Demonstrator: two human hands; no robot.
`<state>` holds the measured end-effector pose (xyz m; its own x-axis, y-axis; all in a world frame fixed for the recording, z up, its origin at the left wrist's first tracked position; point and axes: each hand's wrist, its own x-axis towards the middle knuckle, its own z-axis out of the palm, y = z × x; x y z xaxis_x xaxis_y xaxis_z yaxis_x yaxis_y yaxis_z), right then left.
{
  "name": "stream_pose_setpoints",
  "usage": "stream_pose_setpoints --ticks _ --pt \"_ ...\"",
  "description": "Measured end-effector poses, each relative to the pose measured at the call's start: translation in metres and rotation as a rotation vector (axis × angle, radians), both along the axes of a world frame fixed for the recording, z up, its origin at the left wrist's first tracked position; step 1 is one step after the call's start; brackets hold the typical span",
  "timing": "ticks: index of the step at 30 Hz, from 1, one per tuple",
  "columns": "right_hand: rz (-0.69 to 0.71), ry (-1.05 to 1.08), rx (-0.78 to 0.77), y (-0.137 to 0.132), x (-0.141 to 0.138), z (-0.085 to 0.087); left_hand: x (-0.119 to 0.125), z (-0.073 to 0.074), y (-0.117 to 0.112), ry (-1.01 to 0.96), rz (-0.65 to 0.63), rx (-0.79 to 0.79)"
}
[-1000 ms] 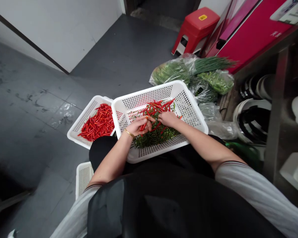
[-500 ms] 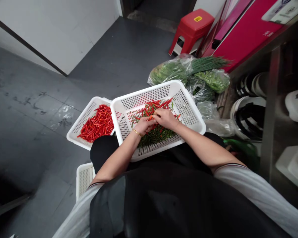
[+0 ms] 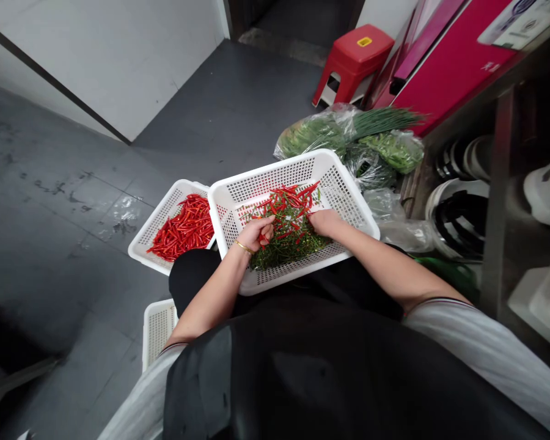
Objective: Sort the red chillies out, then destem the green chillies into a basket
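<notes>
A white perforated basket [image 3: 358, 211] rests across my lap, tilted slightly. Inside it lie red chili peppers [image 3: 293, 197] towards the far side and a heap of green chili stems [image 3: 284, 252] nearer me. My left hand [image 3: 255, 233], with a gold bracelet at the wrist, is over the basket's left half, its fingers closed on a red chili pepper that shows below them. On the right side of the heap, my right hand [image 3: 325, 222] reaches down among the peppers and stems. Its fingertips are hidden there.
On the left stands a second white basket [image 3: 138, 245] with many red chilies [image 3: 183, 229]. Another white basket [image 3: 159, 330] sits lower left. Bagged green vegetables [image 3: 314, 135] lie beyond my basket, near a red stool [image 3: 355, 55]. Shelving with black-and-white containers [image 3: 461, 217] borders the right.
My hands were together over the middle of the basket. They have moved apart: the left a little to the left, the right rightward and down to the heap.
</notes>
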<state>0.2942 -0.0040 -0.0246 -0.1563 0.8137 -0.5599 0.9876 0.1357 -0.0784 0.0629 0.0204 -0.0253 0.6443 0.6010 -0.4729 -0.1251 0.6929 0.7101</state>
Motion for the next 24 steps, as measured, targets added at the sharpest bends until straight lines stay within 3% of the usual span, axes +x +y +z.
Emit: stream_pose_setpoints --ticks 2,5,10,17,22,24 --pt "-0.007 -0.050 0.047 -0.001 0.002 0.004 0.001 -0.001 -0.002 0.003 -0.022 0.011" --pt "0.098 0.014 0.125 -0.002 -0.016 0.000 0.002 -0.002 -0.003 0.051 -0.009 0.036" --pt "0.213 0.037 0.054 0.006 -0.052 -0.014 -0.002 -0.001 -0.006 0.129 0.002 0.007" --pt "-0.006 0.103 0.163 0.017 -0.027 0.004 0.003 -0.010 -0.008 0.319 0.063 0.099" --pt "0.278 0.061 0.043 0.003 -0.042 -0.010 0.004 -0.016 -0.007 0.296 0.086 0.068" --pt "0.308 0.046 0.034 0.005 -0.045 -0.015 0.002 -0.016 -0.007 0.289 0.103 0.051"
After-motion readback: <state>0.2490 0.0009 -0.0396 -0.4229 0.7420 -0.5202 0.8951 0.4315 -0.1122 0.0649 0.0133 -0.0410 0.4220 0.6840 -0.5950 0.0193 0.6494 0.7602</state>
